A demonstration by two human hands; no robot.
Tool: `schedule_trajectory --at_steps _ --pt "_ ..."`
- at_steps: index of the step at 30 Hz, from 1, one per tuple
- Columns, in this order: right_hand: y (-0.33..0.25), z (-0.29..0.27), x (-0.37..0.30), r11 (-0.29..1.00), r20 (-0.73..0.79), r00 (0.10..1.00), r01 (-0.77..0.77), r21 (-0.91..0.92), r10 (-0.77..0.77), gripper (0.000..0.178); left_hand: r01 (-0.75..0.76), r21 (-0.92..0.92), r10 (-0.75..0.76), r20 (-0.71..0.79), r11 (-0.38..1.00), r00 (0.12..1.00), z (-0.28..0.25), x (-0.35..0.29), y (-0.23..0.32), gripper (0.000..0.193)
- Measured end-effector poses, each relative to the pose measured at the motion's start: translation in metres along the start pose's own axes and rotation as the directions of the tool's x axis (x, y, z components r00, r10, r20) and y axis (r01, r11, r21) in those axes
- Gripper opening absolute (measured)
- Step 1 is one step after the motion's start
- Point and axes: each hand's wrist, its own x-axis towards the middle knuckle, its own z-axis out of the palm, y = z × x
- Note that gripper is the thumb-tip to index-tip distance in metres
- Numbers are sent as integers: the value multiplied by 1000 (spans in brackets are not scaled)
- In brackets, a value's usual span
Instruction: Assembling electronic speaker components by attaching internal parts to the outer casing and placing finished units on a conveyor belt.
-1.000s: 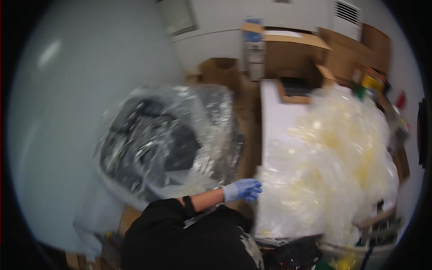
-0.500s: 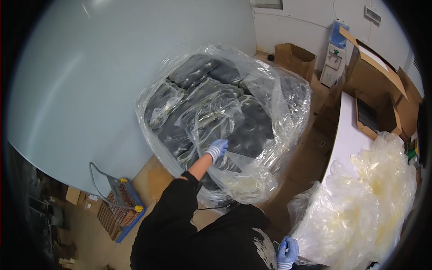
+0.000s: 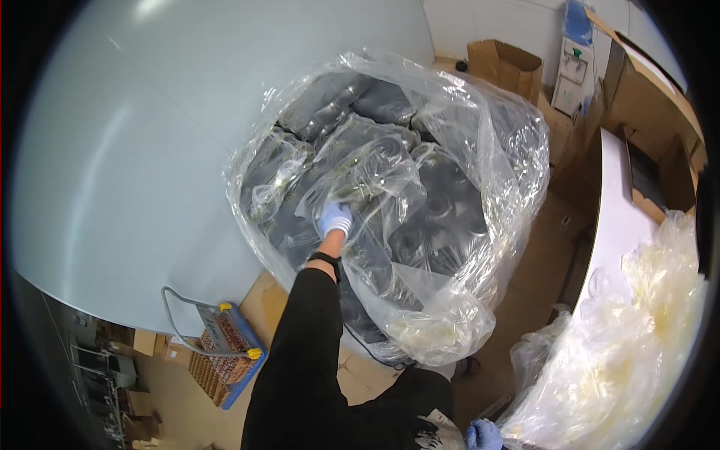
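Observation:
My left hand (image 3: 335, 220), in a blue and white glove, reaches to the middle of a big clear plastic bag (image 3: 517, 139). Inside the bag sit several dark grey moulded pieces (image 3: 439, 199) with rounded bumps, some wrapped in their own clear film (image 3: 382, 169). The left hand's fingers press in among the loose film and are blurred and partly covered, so their grip is unclear. At the lower edge my right hand (image 3: 484, 435), gloved in blue, is held low with its fingers curled, beside a heap of clear plastic film (image 3: 622, 330). Whatever it may hold is hidden.
The film heap lies on a white table (image 3: 619, 202) at the right, with an open cardboard box (image 3: 664, 176) behind. Another carton (image 3: 506, 67) and a water dispenser (image 3: 571, 75) stand at the back. A blue hand cart (image 3: 244, 360) is at the lower left, below a pale wall (image 3: 150, 172).
My left hand has moved left and forward from the lower film flap to the wrapped pieces. The view has shifted, so the surroundings sit differently. My right hand stays low, its fingers still curled.

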Motion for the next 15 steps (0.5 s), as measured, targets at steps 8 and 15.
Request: schedule_trajectory --at_steps 8,15 --pt "-1 5 5 995 -12 995 -99 28 100 10 53 197 -67 67 979 995 -29 17 -8 57" --pt "-5 15 7 995 12 995 -95 41 95 12 -336 393 226 300 856 927 -47 -12 35 77"
